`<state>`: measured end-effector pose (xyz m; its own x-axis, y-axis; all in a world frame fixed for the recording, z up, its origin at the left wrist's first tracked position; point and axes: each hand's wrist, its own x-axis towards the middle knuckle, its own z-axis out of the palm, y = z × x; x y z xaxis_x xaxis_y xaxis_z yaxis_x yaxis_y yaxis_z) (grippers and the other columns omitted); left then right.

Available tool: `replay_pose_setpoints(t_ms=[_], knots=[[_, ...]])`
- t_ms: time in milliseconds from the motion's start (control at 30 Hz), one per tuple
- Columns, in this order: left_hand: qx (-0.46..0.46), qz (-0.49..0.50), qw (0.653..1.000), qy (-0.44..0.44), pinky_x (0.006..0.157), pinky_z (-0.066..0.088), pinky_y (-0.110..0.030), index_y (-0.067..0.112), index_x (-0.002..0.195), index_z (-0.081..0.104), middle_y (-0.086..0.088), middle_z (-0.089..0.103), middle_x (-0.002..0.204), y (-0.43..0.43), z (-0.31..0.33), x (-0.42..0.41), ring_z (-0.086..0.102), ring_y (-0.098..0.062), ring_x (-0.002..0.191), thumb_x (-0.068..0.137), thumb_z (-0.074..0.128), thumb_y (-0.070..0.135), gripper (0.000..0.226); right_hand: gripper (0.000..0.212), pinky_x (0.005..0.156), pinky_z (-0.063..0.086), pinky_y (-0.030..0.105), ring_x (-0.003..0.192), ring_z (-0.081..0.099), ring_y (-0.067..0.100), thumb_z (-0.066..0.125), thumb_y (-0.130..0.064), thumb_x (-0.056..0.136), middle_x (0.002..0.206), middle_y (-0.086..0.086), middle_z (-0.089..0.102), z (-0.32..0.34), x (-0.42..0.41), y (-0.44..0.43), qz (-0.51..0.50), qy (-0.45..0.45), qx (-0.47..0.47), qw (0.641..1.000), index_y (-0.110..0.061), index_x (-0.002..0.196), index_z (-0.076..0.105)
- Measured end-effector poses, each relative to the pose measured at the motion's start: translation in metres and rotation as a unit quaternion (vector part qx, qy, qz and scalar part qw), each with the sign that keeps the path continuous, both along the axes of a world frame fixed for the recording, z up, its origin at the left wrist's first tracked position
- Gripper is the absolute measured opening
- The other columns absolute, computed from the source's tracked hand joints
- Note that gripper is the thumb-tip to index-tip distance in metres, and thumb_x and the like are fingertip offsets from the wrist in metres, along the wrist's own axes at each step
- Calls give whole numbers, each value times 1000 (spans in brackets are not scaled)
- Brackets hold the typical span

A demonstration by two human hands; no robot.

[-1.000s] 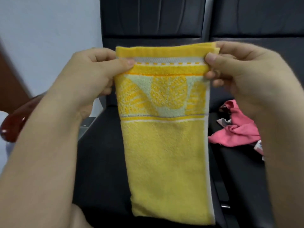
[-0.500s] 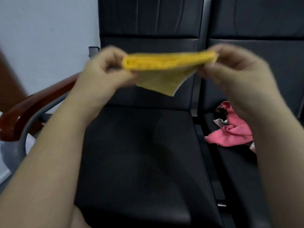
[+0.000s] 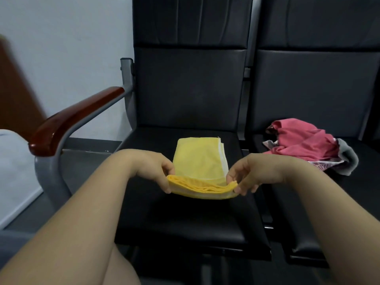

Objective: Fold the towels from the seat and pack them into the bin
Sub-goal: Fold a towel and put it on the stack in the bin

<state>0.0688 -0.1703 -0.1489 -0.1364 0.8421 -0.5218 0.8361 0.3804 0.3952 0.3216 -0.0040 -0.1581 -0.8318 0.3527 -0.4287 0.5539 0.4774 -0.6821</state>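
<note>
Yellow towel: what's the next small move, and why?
Probably carry the lifted near edge forward onto the far edge, halving the yellow towel. The left hand and right hand each pinch a near corner, raised slightly off the seat, while the far part lies flat on it.

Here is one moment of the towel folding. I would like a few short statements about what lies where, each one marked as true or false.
1. The left hand and the right hand each pinch the near edge of the yellow towel. True.
2. The yellow towel hangs in the air. False: it lies on the black seat, only its near edge lifted.
3. A pink cloth lies crumpled on the neighbouring seat, to the right. True.
4. The wooden armrest is to the right of the towel. False: it is to the left.
</note>
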Motion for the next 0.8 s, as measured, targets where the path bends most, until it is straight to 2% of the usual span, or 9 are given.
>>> replay_pose_setpoints(t_ms=[133,200,267,333,433,567,700,767,800], knots=[[-86,-46,987,-128,97,49,-32,21,99,66,6,70,99,-8,4,4,64,-12,100,88,76,16,15,29,64,51,21,73,67,12,76,2,80,84,3,72,19,17,-12,51,-58,-57,995,-12,105,70],[-108,-48,972,-205,98,48,-34,14,106,62,-4,68,106,-10,5,3,62,-19,104,91,71,10,18,30,62,51,21,72,67,14,75,4,80,85,6,71,28,24,-16,59,-67,-84,993,-9,107,69],[-87,-26,963,-254,99,49,-37,16,105,64,-12,62,108,-12,7,-2,59,-27,106,91,72,11,16,31,62,52,22,72,66,15,75,4,80,86,7,70,35,29,-15,34,-35,-91,995,-5,108,68],[-36,35,961,-270,99,52,-39,17,107,66,-14,65,114,-11,8,-7,65,-28,108,90,74,18,19,30,62,53,22,72,66,13,74,1,81,86,6,70,38,28,-10,-28,20,-77,996,-4,110,67],[61,161,949,-263,92,57,-40,16,115,64,-10,73,114,-1,-1,-11,73,-25,102,91,73,24,26,26,62,52,22,73,67,10,75,-6,84,87,5,72,28,14,0,-150,93,-47,983,-8,109,68],[149,289,918,-229,80,61,-38,16,109,62,-8,70,105,26,-26,0,69,-22,92,97,65,23,14,18,61,52,23,73,66,12,73,-11,87,90,7,73,-4,-18,10,-281,124,14,952,-12,104,69],[233,335,906,-111,71,51,-32,18,110,58,-3,59,105,61,-60,15,58,-17,89,102,55,28,13,19,51,47,23,64,58,16,65,-5,88,79,7,63,-46,-50,23,-384,124,58,913,-6,107,67],[243,339,907,-47,71,47,-34,15,114,54,-4,59,106,74,-78,21,54,-16,83,104,47,27,17,26,69,54,31,83,64,26,57,-5,88,93,10,65,-63,-61,26,-406,106,97,902,-4,112,66],[236,339,911,-10,70,44,-34,13,116,51,-4,58,104,80,-88,25,53,-16,81,106,42,26,19,28,79,53,34,96,63,30,52,-5,90,104,13,66,-70,-66,26,-406,82,119,902,-4,116,63]])
